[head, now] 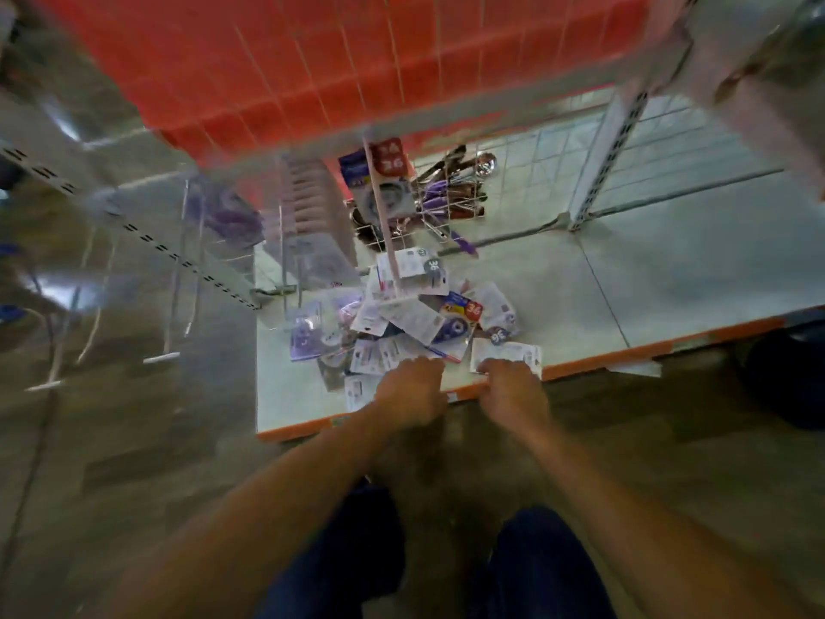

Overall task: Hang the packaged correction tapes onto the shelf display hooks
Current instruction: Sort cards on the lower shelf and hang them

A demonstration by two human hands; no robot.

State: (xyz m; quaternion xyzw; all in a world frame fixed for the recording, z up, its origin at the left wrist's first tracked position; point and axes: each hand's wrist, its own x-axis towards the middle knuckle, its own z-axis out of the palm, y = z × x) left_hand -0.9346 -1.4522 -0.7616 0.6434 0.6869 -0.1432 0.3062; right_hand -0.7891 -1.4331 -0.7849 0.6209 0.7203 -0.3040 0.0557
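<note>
A loose pile of packaged correction tapes (415, 319) lies on the low white shelf board (625, 288) with an orange front edge. My left hand (410, 390) reaches into the near side of the pile, its fingers curled down onto the packs; the blur hides whether it grips one. My right hand (513, 386) pinches the near edge of a white-backed pack (509, 352) at the pile's right front. A long display hook (384, 225) sticks out from the wire grid above the pile, with a hung pack (384, 189) near its base.
A wire basket of purple-handled utensils (446, 194) stands at the back of the shelf. Several bare hooks (178, 283) jut out at the left. An orange panel behind a wire grid (312, 60) rises above. My legs in dark trousers (535, 569) are below the shelf edge.
</note>
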